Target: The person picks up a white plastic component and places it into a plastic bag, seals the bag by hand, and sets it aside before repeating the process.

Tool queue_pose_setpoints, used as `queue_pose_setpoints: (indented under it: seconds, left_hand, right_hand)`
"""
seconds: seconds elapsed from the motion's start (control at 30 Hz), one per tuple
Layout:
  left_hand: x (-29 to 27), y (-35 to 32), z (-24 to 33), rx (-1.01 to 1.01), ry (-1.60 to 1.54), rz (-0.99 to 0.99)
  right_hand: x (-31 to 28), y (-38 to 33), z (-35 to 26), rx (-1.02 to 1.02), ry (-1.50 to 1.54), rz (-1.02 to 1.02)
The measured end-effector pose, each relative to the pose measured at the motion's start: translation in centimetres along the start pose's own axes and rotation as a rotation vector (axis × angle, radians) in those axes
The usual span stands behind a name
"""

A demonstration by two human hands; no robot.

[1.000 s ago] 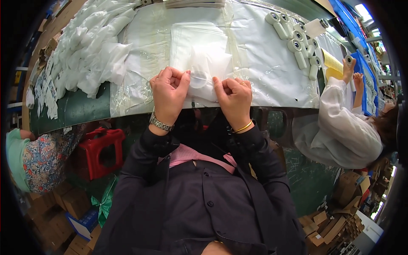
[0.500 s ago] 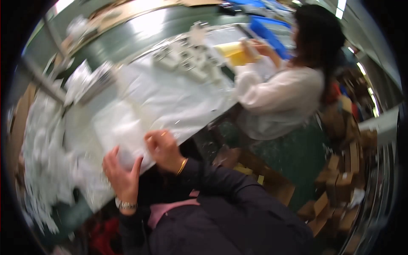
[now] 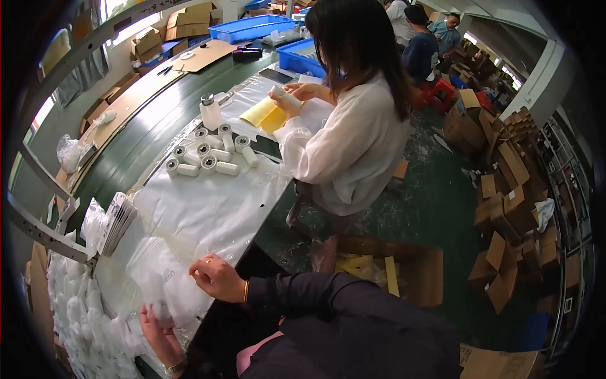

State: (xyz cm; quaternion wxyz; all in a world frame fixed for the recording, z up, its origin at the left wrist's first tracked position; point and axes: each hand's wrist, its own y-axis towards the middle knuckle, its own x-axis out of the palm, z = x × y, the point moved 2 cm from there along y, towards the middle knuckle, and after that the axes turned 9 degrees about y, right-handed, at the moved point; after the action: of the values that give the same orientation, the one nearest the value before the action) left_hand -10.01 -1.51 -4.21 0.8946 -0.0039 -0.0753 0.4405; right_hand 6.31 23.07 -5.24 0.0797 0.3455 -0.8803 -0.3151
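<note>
My left hand (image 3: 161,336) is low at the near left of the table, its fingers curled round the lower end of a whitish, cylinder-like item (image 3: 153,295), blurred and partly lost against the plastic. Beneath it lies a flat pile of translucent plastic bags (image 3: 161,262). To the right, my right hand (image 3: 219,278) hovers over or rests on the bags' right edge. Its fingers are bent inward, and whatever they may pinch is hidden. Several white cylinders (image 3: 227,168) with dark-ringed round ends lie farther up the table beside a clear bottle (image 3: 210,114) with a metal-coloured cap.
A co-worker (image 3: 353,139) at the table's right side holds a white cylinder over yellow sheets (image 3: 262,114). White bagged items (image 3: 79,309) are heaped at left, near a stack of cards (image 3: 118,218) and a metal frame (image 3: 47,237). An open carton (image 3: 420,271) stands at right.
My view has swung, so the table and co-worker appear shifted. My left hand, spread apart before, has dropped lower and closed round the whitish item. My right hand stays bent near the bags.
</note>
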Motion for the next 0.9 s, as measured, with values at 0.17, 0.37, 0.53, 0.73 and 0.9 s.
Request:
queue_pose_setpoints:
  seconds: [0.17,0.37,0.53,0.73,0.9]
  left_hand:
    - [-5.5,-3.3,5.9,0.062,0.005,0.412]
    - [-11.5,2.2,8.8,0.496,1.026,0.763]
    - [-15.3,0.9,12.1,0.451,1.348,0.933]
    - [-22.1,7.1,15.3,0.350,1.498,1.047]
    - [-27.5,12.8,15.2,0.230,1.687,1.027]
  right_hand:
    - [1.5,-0.6,-0.5,0.030,0.002,0.030]
    - [-1.5,0.2,-0.3,0.114,-0.101,-0.019]
    - [-0.1,-0.1,-0.1,0.184,0.052,-0.101]
    - [-0.5,-0.6,-0.1,0.253,0.057,-0.151]
    - [-0.7,-0.6,0.2,0.180,0.040,-0.060]
